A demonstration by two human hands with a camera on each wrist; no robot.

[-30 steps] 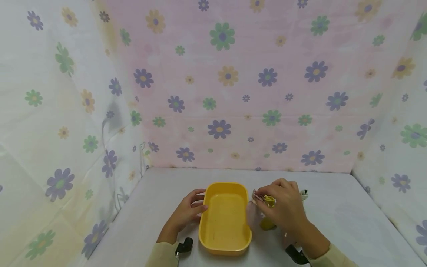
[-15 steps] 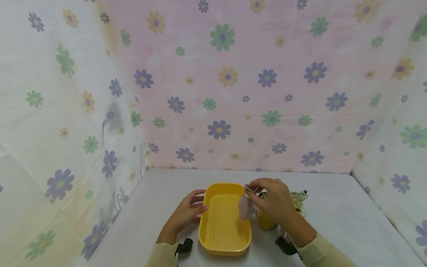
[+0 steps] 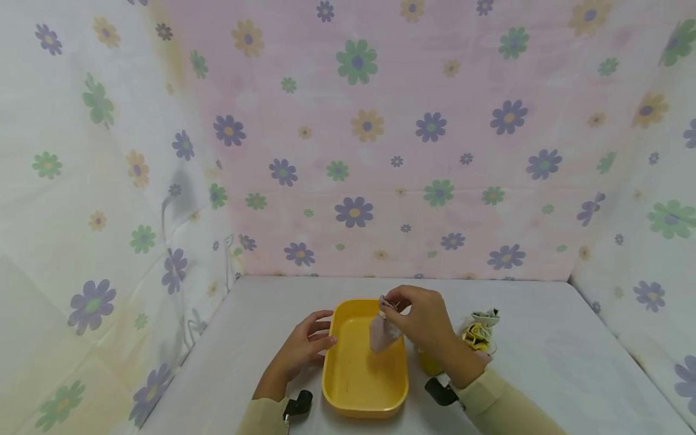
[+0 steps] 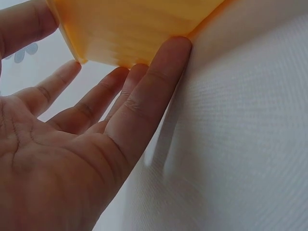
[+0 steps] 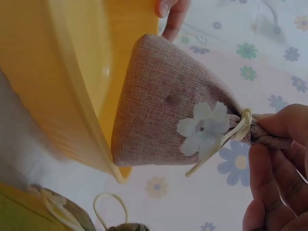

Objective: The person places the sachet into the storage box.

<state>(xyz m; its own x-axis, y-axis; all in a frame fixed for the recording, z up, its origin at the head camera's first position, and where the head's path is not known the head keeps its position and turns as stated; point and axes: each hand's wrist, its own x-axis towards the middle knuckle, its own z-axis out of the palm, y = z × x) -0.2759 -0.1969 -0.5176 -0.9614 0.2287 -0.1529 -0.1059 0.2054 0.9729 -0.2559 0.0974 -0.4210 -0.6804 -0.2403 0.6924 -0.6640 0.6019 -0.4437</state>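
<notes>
In the head view my right hand (image 3: pixel 426 317) pinches the gathered neck of a small mauve cloth drawstring pouch (image 3: pixel 383 333). The pouch hangs over the yellow plastic tray (image 3: pixel 363 408), near its right side. A white fabric flower (image 5: pixel 203 126) and a cream cord (image 5: pixel 244 124) show on the pouch in the right wrist view. My left hand (image 3: pixel 307 341) rests against the tray's left side, the thumb at the rim. Seen from the left wrist, its extended fingers (image 4: pixel 144 101) touch the outer wall of the tray.
More drawstring pouches (image 3: pixel 477 335) stand right of the tray, one yellow and one pale, partly hidden by my right forearm. All rest on a white-covered table (image 3: pixel 554 344). A flowered cloth (image 3: pixel 402 121) encloses the back and sides.
My right hand has carried the mauve pouch leftward, from beside the tray's right edge to above its inside, uncovering more of the pouches behind. My left hand stays at the tray.
</notes>
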